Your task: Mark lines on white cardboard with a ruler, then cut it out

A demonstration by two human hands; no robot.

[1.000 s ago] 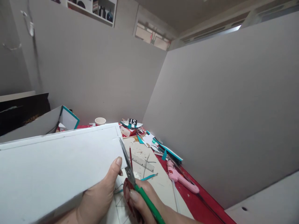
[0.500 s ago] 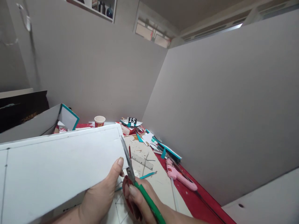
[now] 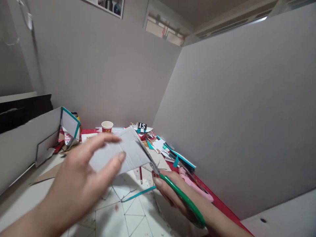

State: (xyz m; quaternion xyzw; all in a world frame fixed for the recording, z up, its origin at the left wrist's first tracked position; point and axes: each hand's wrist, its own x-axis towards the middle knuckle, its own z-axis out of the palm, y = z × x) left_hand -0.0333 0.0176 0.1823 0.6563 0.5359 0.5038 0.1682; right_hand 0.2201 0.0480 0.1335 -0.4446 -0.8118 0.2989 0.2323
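My right hand (image 3: 172, 194) is closed round the green-handled scissors (image 3: 182, 197), whose blades point up and left along the right edge of a white board piece (image 3: 135, 153). My left hand (image 3: 81, 171) is over the left part of that board, thumb and fingers apart, slightly blurred; a gap shows between the fingertips, and no firm grip is visible. The board is tilted above the table, with faint lines on its face. Below it lie a teal strip (image 3: 139, 194) and a dark red pencil (image 3: 141, 175).
A paper cup (image 3: 107, 126) stands at the back. Scraps (image 3: 158, 144) are heaped along the wall, near a pink glue gun (image 3: 195, 186). A folded white board (image 3: 29, 148) stands at the left. Drawn lines cross the white table sheet (image 3: 134, 217).
My left hand has moved left and its fingers have spread. The board has turned and now shows a smaller face. My right hand and the scissors have shifted right.
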